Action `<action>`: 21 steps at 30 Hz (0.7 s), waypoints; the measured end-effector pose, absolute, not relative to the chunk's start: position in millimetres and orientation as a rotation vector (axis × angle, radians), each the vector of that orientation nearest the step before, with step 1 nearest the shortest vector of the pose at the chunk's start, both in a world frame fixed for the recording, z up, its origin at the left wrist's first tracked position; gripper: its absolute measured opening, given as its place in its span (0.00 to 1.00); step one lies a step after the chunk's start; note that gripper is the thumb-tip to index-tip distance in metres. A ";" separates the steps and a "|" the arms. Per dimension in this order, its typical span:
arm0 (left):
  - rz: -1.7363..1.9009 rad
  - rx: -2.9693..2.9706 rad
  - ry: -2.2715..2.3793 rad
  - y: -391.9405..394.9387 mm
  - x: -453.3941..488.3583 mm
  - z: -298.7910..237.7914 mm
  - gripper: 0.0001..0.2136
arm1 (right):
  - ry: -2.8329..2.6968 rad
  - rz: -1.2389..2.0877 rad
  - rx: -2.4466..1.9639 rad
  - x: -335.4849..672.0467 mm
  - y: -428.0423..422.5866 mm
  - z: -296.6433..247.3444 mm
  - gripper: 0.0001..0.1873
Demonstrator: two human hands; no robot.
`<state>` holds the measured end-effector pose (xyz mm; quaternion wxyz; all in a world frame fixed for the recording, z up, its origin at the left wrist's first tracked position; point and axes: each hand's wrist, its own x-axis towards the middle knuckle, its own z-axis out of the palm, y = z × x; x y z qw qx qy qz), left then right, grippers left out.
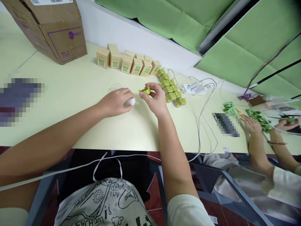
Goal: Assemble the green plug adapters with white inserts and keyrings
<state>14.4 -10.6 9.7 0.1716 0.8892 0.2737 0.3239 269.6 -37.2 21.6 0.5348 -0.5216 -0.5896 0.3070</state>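
My left hand (115, 101) rests on the pale table (70, 94), fingers curled round a small white rounded piece (130, 101). Close to its right, my right hand (154, 99) pinches a small yellow-green cup-shaped piece (145, 91) between thumb and fingers. Just beyond my right hand stands a double row of several green toy cups (171, 88). Behind them is a row of several small tan boxes with green labels (128, 62).
A large cardboard carton (53, 28) stands at the back left. A white power strip (195, 88) and white cables (199, 125) lie right of the cups. Farther right, another person's hands (251, 124) handle more green pieces (257, 117) near a phone.
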 end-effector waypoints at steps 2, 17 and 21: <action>0.891 2.687 0.857 -4.0 16.4 12.2 0.12 | -1.385 0.702 -1.225 269.1 -36.1 20.1 0.34; 0.957 2.621 1.101 18.3 10.4 -1.4 0.11 | -1.370 0.739 -1.240 261.3 -37.3 16.4 0.34; 0.922 2.631 1.078 17.4 10.9 -4.4 0.14 | -1.383 0.698 -1.241 260.7 -37.3 15.2 0.32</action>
